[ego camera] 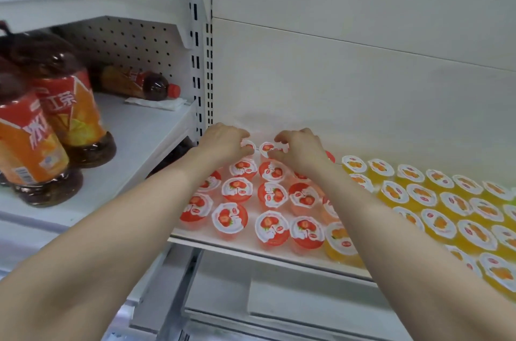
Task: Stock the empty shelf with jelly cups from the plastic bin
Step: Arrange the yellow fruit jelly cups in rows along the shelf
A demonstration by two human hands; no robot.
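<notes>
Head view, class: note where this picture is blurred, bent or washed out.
Head view: the wide angle slants the shelf edge; the tea bottles at left are smeared; the orange jelly cups at far right are soft and pale; the red jelly cups by the left hand and right hand are sharper.

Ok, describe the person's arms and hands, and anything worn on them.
Both forearms are bare up to the picture's edge, with no sleeves showing. The left hand and the right hand wear no gloves, and no ring, watch or bracelet shows on fingers or wrists.
</notes>
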